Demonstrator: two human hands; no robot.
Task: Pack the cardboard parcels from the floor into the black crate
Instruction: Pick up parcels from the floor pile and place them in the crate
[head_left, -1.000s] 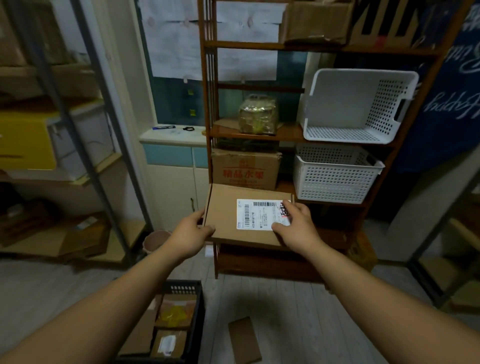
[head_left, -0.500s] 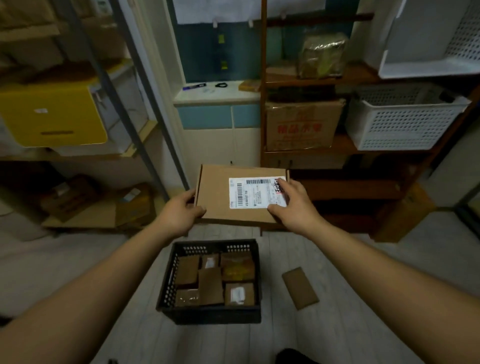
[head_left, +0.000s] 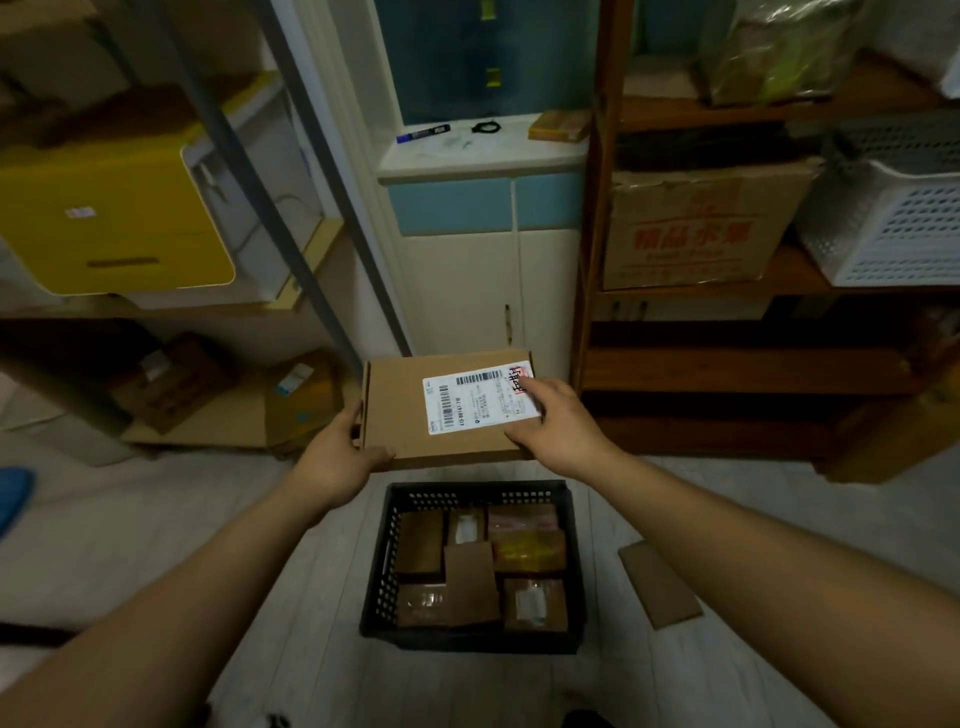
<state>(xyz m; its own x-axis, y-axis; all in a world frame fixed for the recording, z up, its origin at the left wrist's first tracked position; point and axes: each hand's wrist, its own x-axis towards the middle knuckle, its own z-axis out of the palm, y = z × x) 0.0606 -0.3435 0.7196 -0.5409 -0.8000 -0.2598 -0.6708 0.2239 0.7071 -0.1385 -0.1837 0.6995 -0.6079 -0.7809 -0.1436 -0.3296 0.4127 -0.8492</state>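
I hold a flat cardboard parcel with a white shipping label, level in the air just beyond the far rim of the black crate. My left hand grips its near left corner. My right hand grips its right edge, fingers lying on the label. The crate stands on the floor below and holds several small cardboard parcels. One more flat parcel lies on the floor to the right of the crate.
A wooden shelf unit stands at the right with a printed carton and a white basket. A metal rack at the left holds a yellow box. A white cabinet is straight ahead.
My view has tilted down and the crate now sits fully in sight. Both hands have carried the labelled parcel lower, toward the crate's far rim.
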